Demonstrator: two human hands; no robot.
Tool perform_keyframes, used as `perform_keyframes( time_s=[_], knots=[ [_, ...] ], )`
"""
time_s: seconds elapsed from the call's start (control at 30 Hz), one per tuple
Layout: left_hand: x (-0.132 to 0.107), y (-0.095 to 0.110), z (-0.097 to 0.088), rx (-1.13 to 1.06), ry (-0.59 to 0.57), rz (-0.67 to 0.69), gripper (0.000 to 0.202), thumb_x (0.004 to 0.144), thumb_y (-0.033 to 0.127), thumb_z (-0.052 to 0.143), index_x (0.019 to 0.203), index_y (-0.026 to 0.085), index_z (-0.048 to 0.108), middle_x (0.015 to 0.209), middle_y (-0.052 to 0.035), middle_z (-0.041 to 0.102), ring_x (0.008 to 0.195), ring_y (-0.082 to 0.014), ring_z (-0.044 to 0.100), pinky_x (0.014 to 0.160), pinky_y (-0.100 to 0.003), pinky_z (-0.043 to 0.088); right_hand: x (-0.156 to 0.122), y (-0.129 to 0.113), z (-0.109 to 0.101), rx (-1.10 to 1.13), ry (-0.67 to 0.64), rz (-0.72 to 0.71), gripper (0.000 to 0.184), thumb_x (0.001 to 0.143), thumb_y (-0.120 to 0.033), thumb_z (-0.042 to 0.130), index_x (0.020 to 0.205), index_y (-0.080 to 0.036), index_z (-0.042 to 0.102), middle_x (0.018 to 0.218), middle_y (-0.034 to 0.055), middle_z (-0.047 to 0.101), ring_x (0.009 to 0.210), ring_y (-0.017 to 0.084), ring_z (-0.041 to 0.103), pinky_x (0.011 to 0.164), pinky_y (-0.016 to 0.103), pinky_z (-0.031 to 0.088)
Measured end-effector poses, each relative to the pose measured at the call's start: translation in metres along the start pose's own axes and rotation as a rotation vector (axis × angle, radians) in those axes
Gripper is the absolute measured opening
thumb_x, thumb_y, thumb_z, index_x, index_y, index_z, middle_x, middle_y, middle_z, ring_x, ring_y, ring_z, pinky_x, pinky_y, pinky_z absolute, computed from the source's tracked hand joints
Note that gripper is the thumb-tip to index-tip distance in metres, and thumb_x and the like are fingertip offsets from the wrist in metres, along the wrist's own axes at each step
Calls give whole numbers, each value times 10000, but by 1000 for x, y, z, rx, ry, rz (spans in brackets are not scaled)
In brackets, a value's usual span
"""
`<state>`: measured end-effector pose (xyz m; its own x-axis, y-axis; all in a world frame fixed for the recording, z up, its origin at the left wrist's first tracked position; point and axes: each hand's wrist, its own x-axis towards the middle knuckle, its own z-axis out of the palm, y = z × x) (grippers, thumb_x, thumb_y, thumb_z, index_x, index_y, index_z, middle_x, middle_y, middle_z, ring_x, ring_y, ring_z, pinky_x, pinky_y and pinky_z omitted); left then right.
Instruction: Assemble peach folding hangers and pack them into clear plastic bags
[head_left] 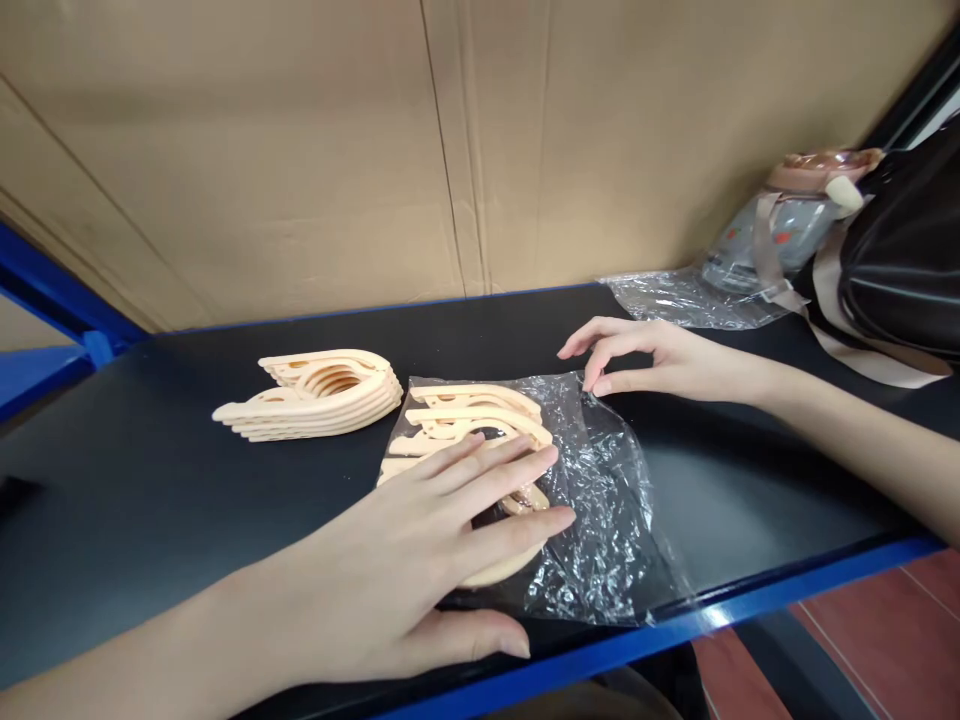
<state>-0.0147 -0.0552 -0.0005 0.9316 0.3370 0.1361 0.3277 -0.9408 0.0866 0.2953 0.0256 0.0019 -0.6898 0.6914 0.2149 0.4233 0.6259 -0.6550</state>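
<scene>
A clear plastic bag (600,520) lies on the black shelf, with several cream folding hangers (487,400) inside its left part. My left hand (442,530) rests flat over the bagged hangers, its fingers spread and its palm covering some of them. At the bag's upper right corner is my right hand (645,360). Its thumb and index fingertip come together on the film there, while another finger is held apart. To the left, outside the bag, sits a neat stack of matching cream hangers (322,400).
Cardboard (300,180) stands along the back of the black shelf (150,500), which has a blue front edge (585,665). A strapped water bottle (787,225), another piece of clear plastic film (667,295) and a dark bag (907,240) are at the right rear.
</scene>
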Motion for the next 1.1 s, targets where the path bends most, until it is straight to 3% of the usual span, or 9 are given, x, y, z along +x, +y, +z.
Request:
perform_keyframes(
  time_s=[0.17,0.3,0.37,0.53,0.63,0.73,0.9,1.1],
  knots=[
    [6,-1,3,-41,4,66,598,951,514,505,1463,216,422,1590,-124,284,1470,-310,251,1179,-506,274,9,-9,15,293,213,86,151,903,-363,631,889,-220,675,970,15,713,974,172,649,933,349,459],
    [6,0,5,-91,23,83,572,969,518,461,1457,223,424,1591,-117,289,1476,-313,228,1178,-515,272,14,-10,31,313,241,101,157,908,-354,622,867,-203,644,753,-28,655,733,122,615,777,282,478],
    [6,1,5,-136,47,80,556,975,507,457,1450,221,423,1580,-108,320,1469,-304,254,1179,-502,282,15,-8,38,259,217,103,169,906,-361,616,872,-198,639,772,-24,648,717,120,597,727,269,470],
    [7,1,5,-267,226,7,546,1003,368,463,1457,107,309,1484,-154,437,1411,-179,373,1127,-299,396,12,-10,49,32,187,124,189,937,-365,555,905,-193,627,773,-20,649,693,121,585,663,253,444],
    [9,3,7,-149,308,43,450,1002,219,467,1432,134,368,1511,-161,382,1431,-192,344,1137,-319,386,11,-14,51,-56,183,99,146,953,-298,528,926,-193,625,772,-30,654,659,101,572,639,230,435],
    [11,7,11,-22,336,165,384,1003,104,409,1367,191,495,1469,-99,474,1440,-195,331,1156,-343,363,11,-15,50,-101,197,81,150,964,-273,508,926,-195,630,810,-30,666,660,87,568,625,213,430],
    [15,11,14,40,434,230,338,1011,117,409,1289,169,595,1345,-52,620,1376,-195,435,1148,-351,391,13,-12,51,-155,207,99,117,964,-297,508,968,-212,589,767,-38,627,653,97,567,624,224,436],
    [17,9,14,74,471,237,286,1001,135,448,1182,165,668,1293,-36,662,1297,-188,530,1116,-337,423,13,-13,55,-280,250,159,162,947,-321,506,991,-229,380,731,-55,530,595,117,509,595,260,423]
  ],
)
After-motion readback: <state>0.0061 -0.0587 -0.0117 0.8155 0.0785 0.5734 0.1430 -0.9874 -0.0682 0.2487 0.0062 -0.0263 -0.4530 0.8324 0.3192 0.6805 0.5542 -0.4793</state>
